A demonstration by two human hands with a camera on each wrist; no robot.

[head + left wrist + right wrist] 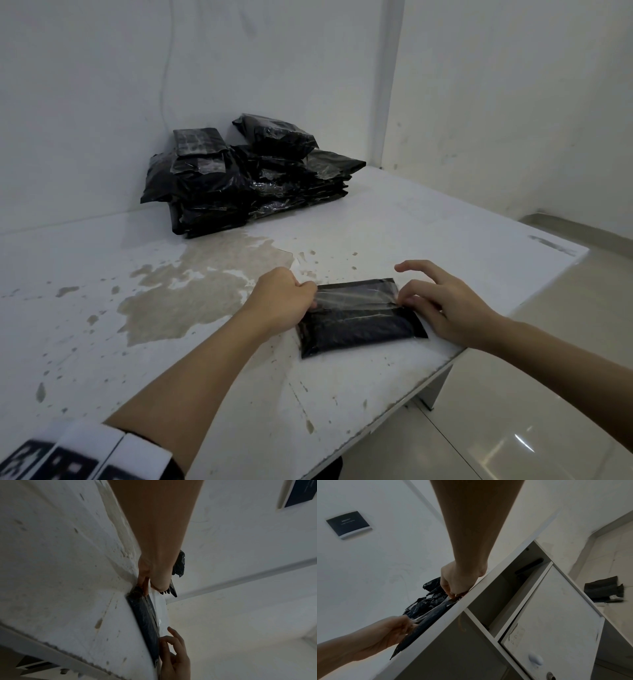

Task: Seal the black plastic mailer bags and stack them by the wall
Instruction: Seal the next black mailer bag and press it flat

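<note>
Sealing is in hand: the mailer bag point(359, 318) lies near the bench point(102, 308) front edge, left hand point(279, 301) and right hand point(445, 308) fingers pinching its clear strip point(356, 296). Next, likely press it flat, then carry to the stack point(246, 178) by the wall.

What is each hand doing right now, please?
Left hand: pinches the left end of the clear tape strip over the mailer bag.
Right hand: pinches the strip's right end.

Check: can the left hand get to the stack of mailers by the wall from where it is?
Probably yes. The tabletop between the left hand and the stack is bare, but its fingers now pinch the tape strip on the near mailer.
</note>
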